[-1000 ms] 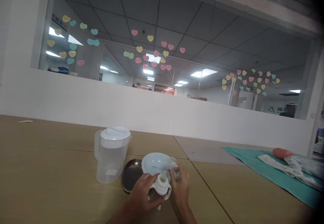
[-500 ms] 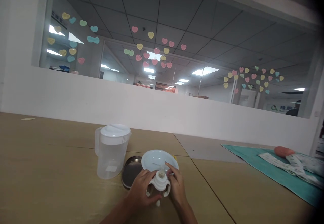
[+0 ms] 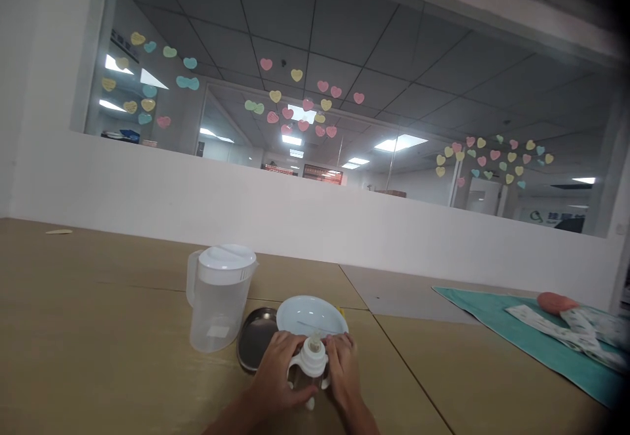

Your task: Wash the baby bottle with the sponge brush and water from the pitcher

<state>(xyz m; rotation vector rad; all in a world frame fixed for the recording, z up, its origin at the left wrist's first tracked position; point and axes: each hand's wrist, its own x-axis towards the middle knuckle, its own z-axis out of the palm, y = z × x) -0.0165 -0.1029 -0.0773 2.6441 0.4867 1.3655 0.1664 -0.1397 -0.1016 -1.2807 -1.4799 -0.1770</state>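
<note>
A small baby bottle [image 3: 314, 358] with a white collar, two side handles and a translucent nipple stands upright between my hands at the lower middle. My left hand [image 3: 278, 372] wraps round its left side, thumb across the front. On the right side, my right hand [image 3: 343, 368] has its fingers bent against the collar and handle. Just behind the bottle is a pale blue bowl [image 3: 305, 307] with a thin clear item inside. A dark metal tray [image 3: 254, 343] lies to the left, partly behind my left hand.
A clear pitcher [image 3: 216, 310] with a white lid stands left of the tray. On the right, a teal cloth [image 3: 497, 310] bears a reddish object [image 3: 556, 303] and patterned fabric [image 3: 546, 328]. A white wall with a window rises behind the table.
My right hand's raised index finger has come down, and its fingers are now bent closer to the bottle's collar. The view has shifted slightly.
</note>
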